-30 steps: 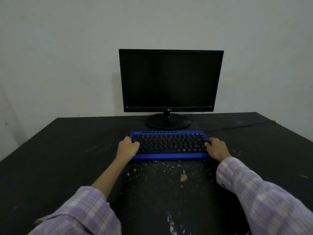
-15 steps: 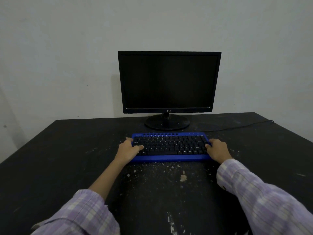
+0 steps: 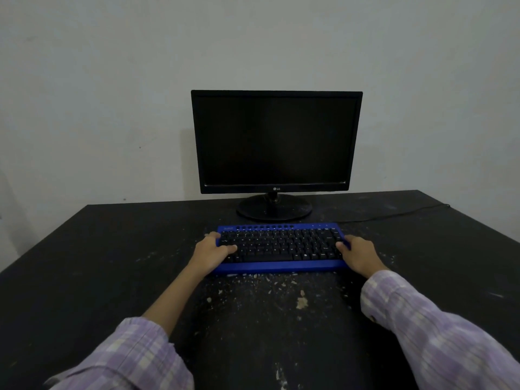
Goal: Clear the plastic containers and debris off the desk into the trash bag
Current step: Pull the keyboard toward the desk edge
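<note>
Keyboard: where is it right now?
Head view: the blue keyboard lies centre on the black desk, just in front of the monitor stand, with the left hand and right hand gripping its two ends.

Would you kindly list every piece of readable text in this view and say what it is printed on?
"LG": on the lower bezel of the monitor.
Keyboard key legends and the small mark at its top left corner: too small and blurred to read.
Nothing else bears text.
</note>
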Demonstrator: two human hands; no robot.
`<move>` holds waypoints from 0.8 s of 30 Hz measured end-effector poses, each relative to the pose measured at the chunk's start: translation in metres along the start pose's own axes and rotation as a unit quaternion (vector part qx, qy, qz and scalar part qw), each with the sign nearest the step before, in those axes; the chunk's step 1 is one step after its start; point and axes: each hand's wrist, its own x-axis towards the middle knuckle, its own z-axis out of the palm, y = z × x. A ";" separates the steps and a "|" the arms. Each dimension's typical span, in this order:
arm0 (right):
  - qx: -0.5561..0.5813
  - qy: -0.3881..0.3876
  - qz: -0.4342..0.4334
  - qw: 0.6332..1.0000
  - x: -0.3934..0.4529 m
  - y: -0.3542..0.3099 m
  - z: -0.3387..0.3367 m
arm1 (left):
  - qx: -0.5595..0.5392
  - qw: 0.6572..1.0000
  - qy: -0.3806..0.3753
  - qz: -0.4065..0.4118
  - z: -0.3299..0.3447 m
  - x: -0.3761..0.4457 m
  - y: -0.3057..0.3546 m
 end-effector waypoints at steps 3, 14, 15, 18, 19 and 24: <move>-0.004 -0.003 -0.009 1.000 0.000 0.001 -0.001 | 0.022 1.000 0.004 0.007 0.003 -0.003 -0.001; -0.007 -0.028 -0.011 1.000 0.004 0.000 -0.002 | 0.063 0.998 0.016 0.017 0.007 -0.005 0.001; -0.010 -0.028 -0.011 1.000 0.005 0.000 -0.002 | 0.065 0.998 0.017 0.018 0.007 -0.005 0.001; -0.038 -0.033 -0.018 0.999 0.004 -0.001 -0.004 | 0.080 0.996 0.015 0.029 0.007 -0.007 0.003; -0.052 -0.035 -0.024 0.998 0.003 -0.003 -0.005 | 0.094 0.995 0.017 0.041 0.007 -0.007 0.003; -0.085 -0.001 -0.115 0.990 -0.003 -0.017 -0.003 | 0.157 0.980 0.041 0.112 0.006 -0.015 0.016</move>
